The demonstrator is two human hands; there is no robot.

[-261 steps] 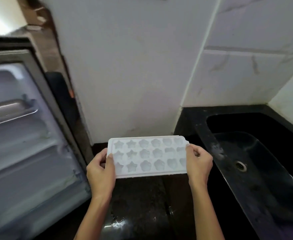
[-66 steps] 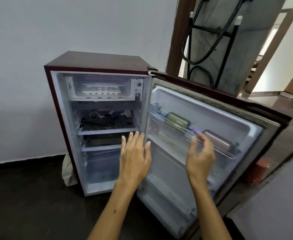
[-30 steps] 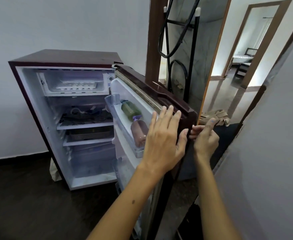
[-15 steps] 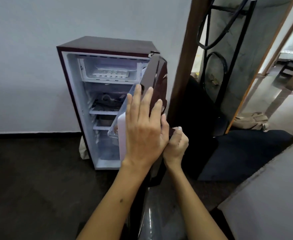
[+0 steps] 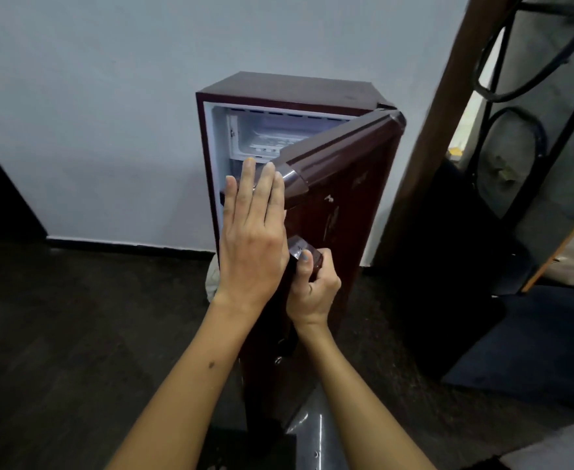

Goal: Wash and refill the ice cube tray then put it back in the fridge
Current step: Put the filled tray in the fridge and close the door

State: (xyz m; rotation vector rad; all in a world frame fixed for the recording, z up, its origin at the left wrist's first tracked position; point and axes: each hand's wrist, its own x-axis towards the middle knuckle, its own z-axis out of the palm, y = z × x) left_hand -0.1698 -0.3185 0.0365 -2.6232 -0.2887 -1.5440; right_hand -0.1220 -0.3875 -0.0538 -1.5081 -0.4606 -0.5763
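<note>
Gripping one door handle [image 5: 307,254]: right hand [image 5: 314,290]; left hand [image 5: 253,239] flat.

The left hand [image 5: 253,245] lies flat on the fridge door [image 5: 333,212] edge; the right hand [image 5: 314,286] is just right of it, on the handle [image 5: 307,254]. The ice cube tray [image 5: 272,142] sits beyond, in the freezer box.

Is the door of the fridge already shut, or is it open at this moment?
Partly open. The fridge door stands angled away from the fridge, and the lit freezer compartment shows through the gap.
</note>
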